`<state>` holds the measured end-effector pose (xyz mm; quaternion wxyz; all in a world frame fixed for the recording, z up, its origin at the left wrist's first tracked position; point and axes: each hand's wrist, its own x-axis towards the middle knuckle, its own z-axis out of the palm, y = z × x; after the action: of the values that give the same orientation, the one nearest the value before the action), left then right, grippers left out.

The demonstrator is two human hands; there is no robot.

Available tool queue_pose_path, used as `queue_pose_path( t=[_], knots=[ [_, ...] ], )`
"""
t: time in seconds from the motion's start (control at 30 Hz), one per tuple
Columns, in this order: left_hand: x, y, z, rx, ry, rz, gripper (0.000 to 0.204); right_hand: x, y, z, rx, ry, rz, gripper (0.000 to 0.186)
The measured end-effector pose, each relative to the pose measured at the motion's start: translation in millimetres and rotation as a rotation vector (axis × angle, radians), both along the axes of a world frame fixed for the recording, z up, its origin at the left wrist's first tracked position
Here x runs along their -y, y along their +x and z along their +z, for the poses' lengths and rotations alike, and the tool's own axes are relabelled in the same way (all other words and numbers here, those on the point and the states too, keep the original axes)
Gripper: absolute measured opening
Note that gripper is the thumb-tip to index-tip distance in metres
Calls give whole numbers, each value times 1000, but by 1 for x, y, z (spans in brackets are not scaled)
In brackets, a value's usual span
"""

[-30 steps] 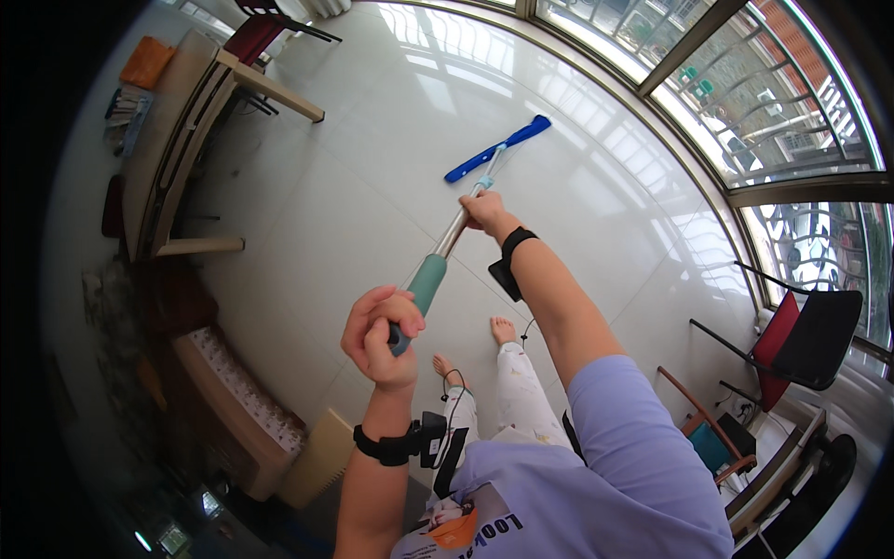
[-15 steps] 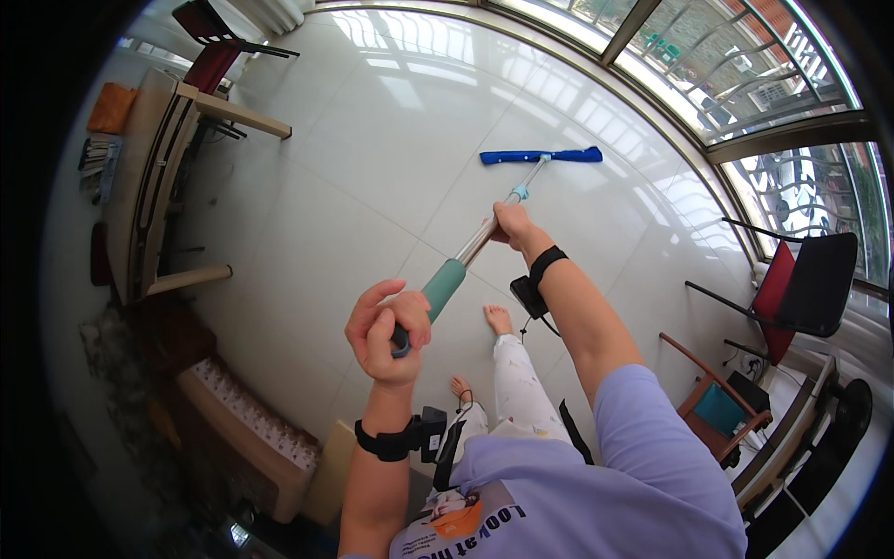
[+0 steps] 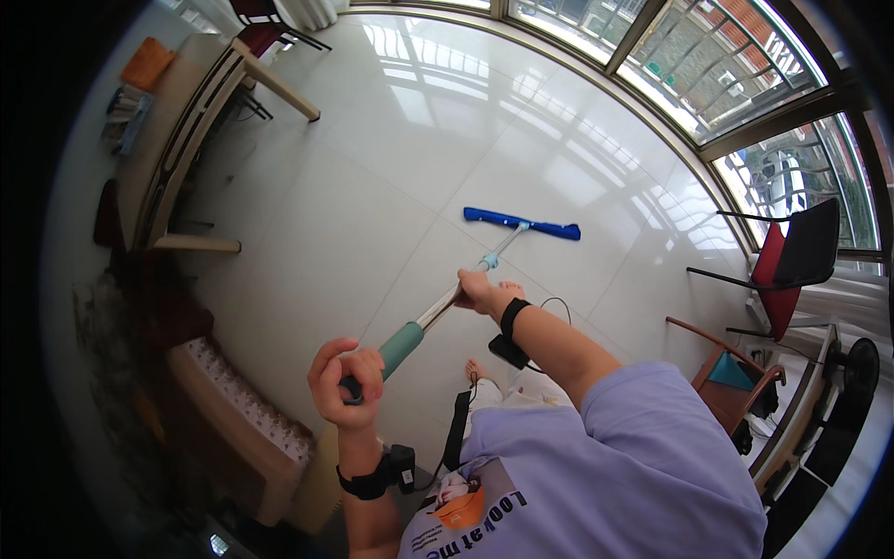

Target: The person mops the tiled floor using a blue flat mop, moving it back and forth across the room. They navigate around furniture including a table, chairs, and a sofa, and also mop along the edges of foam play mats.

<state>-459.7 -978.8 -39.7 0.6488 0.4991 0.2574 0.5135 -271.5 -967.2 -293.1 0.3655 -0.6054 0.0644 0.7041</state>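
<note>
A long mop (image 3: 438, 308) slants from my body out over the pale tiled floor. Its flat blue head (image 3: 521, 224) lies on the tiles ahead of me. My left hand (image 3: 346, 382) is closed round the dark end of the green grip (image 3: 401, 347), its index finger partly raised. Lower down the pole, my right hand (image 3: 484, 291) wraps the metal shaft just behind a light-blue collar (image 3: 489, 262). Black straps with small devices sit on both wrists. One bare foot (image 3: 477, 371) shows below the pole.
A wooden table (image 3: 191, 130) stands at the left, with a padded bench (image 3: 233, 401) nearer me. To the right are a red-and-black chair (image 3: 787, 265) and a wooden chair with a teal seat (image 3: 731, 377). Barred windows (image 3: 736, 79) line the far right side.
The mop head has come back toward me and slightly left, and its tilt has turned. Both hands have moved left and nearer my body, still round the pole.
</note>
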Motion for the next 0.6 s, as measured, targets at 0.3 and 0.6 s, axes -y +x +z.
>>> queue_pose_path(
  t=[0.3,0.6],
  knots=[
    [97,-133,68,-178,1,123,37,88,-184,33,-229,-49,181,22],
    [145,-151,95,-256,-33,223,37,127,-242,18,-635,-86,47,11]
  ],
)
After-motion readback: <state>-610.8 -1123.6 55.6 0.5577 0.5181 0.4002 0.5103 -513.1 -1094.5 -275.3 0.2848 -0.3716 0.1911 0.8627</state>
